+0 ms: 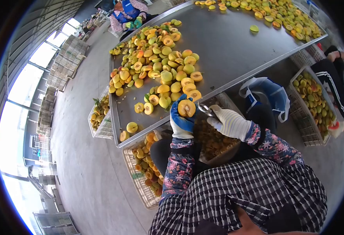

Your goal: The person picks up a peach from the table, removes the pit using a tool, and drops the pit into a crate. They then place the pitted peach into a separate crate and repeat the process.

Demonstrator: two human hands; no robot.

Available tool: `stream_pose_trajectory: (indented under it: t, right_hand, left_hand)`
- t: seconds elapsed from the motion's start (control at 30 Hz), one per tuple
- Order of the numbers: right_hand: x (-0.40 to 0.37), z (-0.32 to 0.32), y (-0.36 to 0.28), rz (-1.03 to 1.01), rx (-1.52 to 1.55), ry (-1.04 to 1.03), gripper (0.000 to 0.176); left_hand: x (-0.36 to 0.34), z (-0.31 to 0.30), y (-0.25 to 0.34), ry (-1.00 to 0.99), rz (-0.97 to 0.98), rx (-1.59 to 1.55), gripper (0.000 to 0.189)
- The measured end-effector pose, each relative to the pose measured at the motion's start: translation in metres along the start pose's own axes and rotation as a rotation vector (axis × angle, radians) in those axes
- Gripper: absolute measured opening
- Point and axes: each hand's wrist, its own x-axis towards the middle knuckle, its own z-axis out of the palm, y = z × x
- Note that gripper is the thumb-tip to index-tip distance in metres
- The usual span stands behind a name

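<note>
A halved yellow fruit [186, 108], cut face up, rests in my left hand [182, 120], which wears a blue-coated glove. My right hand [231, 122], in a striped white glove, is closed round a metal tool [206, 110] whose looped end points at the fruit. Both hands are just off the near edge of a metal table [222, 55]. Beyond my left hand, a pile of whole and halved fruit [156, 58] covers the table's left part. Below my hands a crate [219, 150] holds darker pieces, partly hidden by my arms.
Crates of fruit stand at lower left [142, 188], left [101, 131] and right [307, 117]. A blue and white bag [271, 94] lies near my right hand. More fruit [273, 15] covers the table's far right. A person [127, 13] is at the far side; another's legs [330, 78] are at right.
</note>
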Motion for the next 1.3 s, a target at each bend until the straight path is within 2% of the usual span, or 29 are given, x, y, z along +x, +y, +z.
stream_pose_trajectory:
  t: [0.13, 0.2, 0.3, 0.33, 0.43, 0.53, 0.57, 0.67, 0.77, 0.83, 0.87, 1.03, 1.07, 1.13, 1.23, 1.27, 1.3]
  right_hand:
    - [0.009, 0.014, 0.000, -0.094, -0.114, 0.101, 0.026]
    - [0.011, 0.025, 0.003, -0.059, -0.194, 0.100, 0.028]
    - [0.009, 0.031, 0.000, -0.047, -0.274, 0.052, 0.033]
    - [0.009, 0.032, -0.002, -0.042, -0.270, 0.031, 0.033]
    - [0.008, 0.029, -0.005, -0.033, -0.288, -0.057, 0.035]
    - [0.011, 0.021, -0.003, -0.033, -0.340, -0.147, 0.036]
    - [0.011, 0.019, -0.003, -0.032, -0.357, -0.177, 0.037]
    - [0.009, 0.028, 0.000, -0.027, -0.280, -0.156, 0.034]
    - [0.017, 0.045, 0.008, -0.009, -0.025, -0.069, 0.031]
    - [0.020, 0.043, 0.018, -0.013, -0.012, -0.056, 0.030]
    - [0.023, 0.041, 0.023, -0.021, 0.017, -0.030, 0.032]
    - [0.028, 0.027, 0.026, 0.113, 0.153, 0.001, 0.047]
    - [0.029, 0.018, 0.013, 0.223, 0.092, -0.056, 0.045]
    - [0.033, 0.040, 0.044, 0.183, 0.282, -0.015, 0.046]
    - [0.035, 0.046, 0.066, 0.149, 0.443, 0.059, 0.042]
    - [0.035, 0.043, 0.069, 0.141, 0.478, 0.084, 0.039]
    - [0.034, 0.040, 0.072, 0.177, 0.473, 0.108, 0.038]
  left_hand:
    - [-0.007, 0.009, -0.021, -0.041, 0.065, 0.153, 0.043]
    - [-0.011, 0.016, -0.029, -0.051, 0.102, 0.137, 0.052]
    - [-0.007, 0.007, -0.036, 0.000, 0.279, 0.448, 0.055]
    - [-0.010, 0.016, -0.034, 0.071, 0.199, 0.266, 0.056]
    - [-0.014, 0.018, -0.028, 0.109, 0.130, 0.246, 0.056]
    - [-0.007, 0.000, -0.023, 0.042, 0.112, 0.469, 0.056]
    - [-0.006, -0.002, -0.025, 0.049, 0.104, 0.458, 0.056]
    - [-0.005, -0.004, -0.028, 0.067, 0.114, 0.405, 0.054]
    - [-0.009, 0.005, -0.036, 0.086, 0.146, 0.290, 0.052]
    - [-0.010, 0.014, -0.040, 0.108, 0.127, 0.171, 0.050]
    - [-0.006, 0.010, -0.038, -0.012, 0.069, 0.098, 0.049]
    - [0.006, 0.003, -0.039, -0.104, 0.030, 0.318, 0.048]
    - [0.008, -0.003, -0.039, -0.131, 0.030, 0.386, 0.047]
    - [0.010, -0.011, -0.039, -0.187, 0.028, 0.532, 0.046]
    - [0.006, -0.009, -0.037, -0.225, 0.037, 0.462, 0.046]
    - [0.007, -0.014, -0.035, -0.219, -0.071, 0.263, 0.049]
    - [0.005, -0.016, -0.034, -0.231, -0.085, 0.152, 0.051]
